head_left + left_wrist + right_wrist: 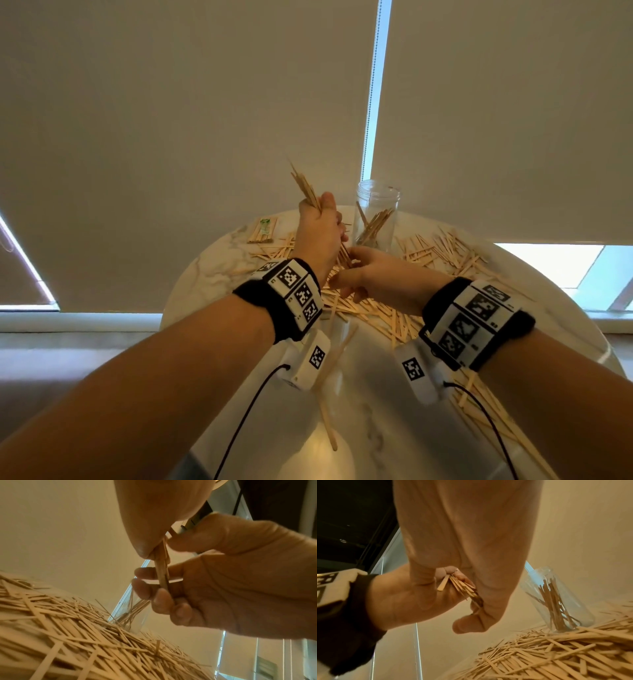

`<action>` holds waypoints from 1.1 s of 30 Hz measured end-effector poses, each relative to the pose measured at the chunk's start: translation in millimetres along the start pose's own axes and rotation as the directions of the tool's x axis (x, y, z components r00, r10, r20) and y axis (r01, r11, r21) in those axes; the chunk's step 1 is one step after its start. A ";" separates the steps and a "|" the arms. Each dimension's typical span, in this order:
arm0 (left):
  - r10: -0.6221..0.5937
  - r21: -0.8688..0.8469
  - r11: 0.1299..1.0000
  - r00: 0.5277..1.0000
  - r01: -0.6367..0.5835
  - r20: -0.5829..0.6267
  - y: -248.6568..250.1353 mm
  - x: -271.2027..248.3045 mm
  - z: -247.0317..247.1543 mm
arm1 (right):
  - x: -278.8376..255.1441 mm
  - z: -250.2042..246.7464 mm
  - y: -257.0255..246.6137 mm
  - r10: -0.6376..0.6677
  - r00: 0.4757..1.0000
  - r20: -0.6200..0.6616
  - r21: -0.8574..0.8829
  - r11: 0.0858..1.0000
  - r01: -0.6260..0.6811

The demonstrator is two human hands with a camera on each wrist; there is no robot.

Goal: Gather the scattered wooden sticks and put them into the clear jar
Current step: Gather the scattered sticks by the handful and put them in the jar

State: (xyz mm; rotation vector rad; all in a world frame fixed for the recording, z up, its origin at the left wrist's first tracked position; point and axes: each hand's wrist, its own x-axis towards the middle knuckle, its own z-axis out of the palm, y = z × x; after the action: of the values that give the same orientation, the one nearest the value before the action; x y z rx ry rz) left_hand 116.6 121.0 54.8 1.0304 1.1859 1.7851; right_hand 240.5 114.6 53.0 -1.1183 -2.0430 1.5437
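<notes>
My left hand (pixel 322 219) is raised over the table and grips a bundle of wooden sticks (pixel 305 186), whose tips fan up above the fist. My right hand (pixel 349 270) is just below it; its fingers (pixel 144 588) curl round the lower end of the same bundle (pixel 162 572). The clear jar (pixel 376 205) stands upright just behind the hands, open, with several sticks leaning inside. Scattered sticks (pixel 428 250) cover the round marble table (pixel 376 394) under and around both hands. In the right wrist view the bundle (pixel 462 588) shows between both palms, with the jar (pixel 556 601) to the right.
A small packet of sticks (pixel 263 231) lies at the table's back left. One long stick (pixel 329 421) lies near the front, and more sticks (pixel 486 411) spread under my right forearm. Window blinds hang close behind the table, with floor to the left.
</notes>
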 end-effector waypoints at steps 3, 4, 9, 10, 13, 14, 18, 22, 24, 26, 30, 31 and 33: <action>-0.059 0.003 0.998 0.995 0.058 0.083 -0.1 -7.8 0.2 | 5.8 -3.4 1.5 -0.040 0.996 -0.085 -0.025 0.999 0.038; -0.088 -0.001 0.996 0.990 0.088 0.113 -0.1 -10.7 0.6 | 6.7 -4.5 2.2 -0.049 0.991 -0.124 -0.091 0.995 0.037; -0.194 0.006 0.981 0.964 0.196 0.181 3.1 -16.8 4.4 | 6.9 -0.2 4.1 -0.139 0.974 -0.178 -0.221 0.970 0.098; -0.205 0.008 0.978 0.961 0.207 0.186 3.4 -17.1 5.1 | 7.7 0.9 4.3 -0.151 0.970 -0.191 -0.241 0.965 0.103; -0.226 0.023 0.974 0.948 0.227 0.226 5.7 -17.5 4.3 | 9.0 -2.0 7.0 -0.203 0.939 -0.279 -0.338 0.936 0.101; -0.216 0.013 0.976 0.948 0.219 0.235 8.4 -16.7 3.0 | 8.0 -4.8 8.3 -0.221 0.926 -0.306 -0.378 0.921 0.095; -0.153 -0.135 0.978 0.985 0.162 0.074 34.9 0.5 -8.0 | -2.0 -16.7 12.9 -0.230 0.923 -0.308 -0.542 0.840 0.029; -0.266 -0.074 0.959 0.959 0.273 0.093 48.7 9.6 -9.9 | -2.7 -20.7 13.5 -0.231 0.930 -0.287 -0.604 0.797 0.012; -0.349 0.097 0.937 0.916 0.336 0.198 41.4 1.2 -3.0 | -0.5 -20.5 11.5 -0.248 0.926 -0.284 -0.641 0.768 0.009; -0.383 0.166 0.921 0.900 0.353 0.209 32.6 -2.0 1.2 | -0.3 -22.9 11.0 -0.235 0.930 -0.282 -0.673 0.739 -0.017; -0.329 0.295 0.912 0.937 0.284 0.116 22.6 4.7 2.2 | -5.5 -32.9 14.0 -0.199 0.936 -0.289 -0.714 0.696 -0.073; -0.317 0.357 0.899 0.939 0.253 0.132 18.8 4.9 3.8 | -5.0 -34.4 14.3 -0.198 0.936 -0.290 -0.721 0.689 -0.077; -0.236 0.528 0.843 0.952 0.100 0.195 10.4 -0.1 7.5 | -2.5 -36.3 13.2 -0.184 0.941 -0.283 -0.730 0.678 -0.087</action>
State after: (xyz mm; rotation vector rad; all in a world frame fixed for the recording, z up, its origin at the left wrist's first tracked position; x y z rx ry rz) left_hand 121.9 120.4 66.5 1.3594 1.5755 1.1707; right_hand 271.8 137.5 54.0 -1.4396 -2.4561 0.3769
